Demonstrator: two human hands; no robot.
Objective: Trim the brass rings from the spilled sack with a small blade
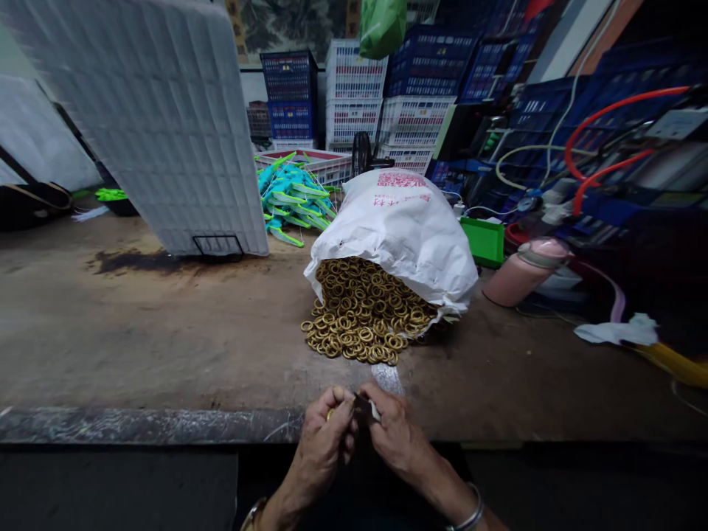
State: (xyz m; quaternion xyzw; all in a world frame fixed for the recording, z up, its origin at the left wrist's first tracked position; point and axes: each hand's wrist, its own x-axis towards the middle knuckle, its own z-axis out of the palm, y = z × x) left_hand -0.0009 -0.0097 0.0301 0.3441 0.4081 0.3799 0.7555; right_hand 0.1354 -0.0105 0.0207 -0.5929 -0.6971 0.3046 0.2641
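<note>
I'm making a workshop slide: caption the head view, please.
Left hand holding a brass-coloured ring, right hand a small dark object, before a white sack spilling rings.

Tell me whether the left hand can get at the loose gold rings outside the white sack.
Probably yes: the loose gold rings lie on the table just beyond the left hand, with nothing standing between, though its fingers hold a small gold item.

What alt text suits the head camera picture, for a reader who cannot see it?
A person's left hand appears to hold a gold-coloured ring while the right hand grips a small dark object at the edge of a worktable. Beyond, a white sack lies open on its side, spilling many similar rings, with blue and white crates stacked behind.
</note>
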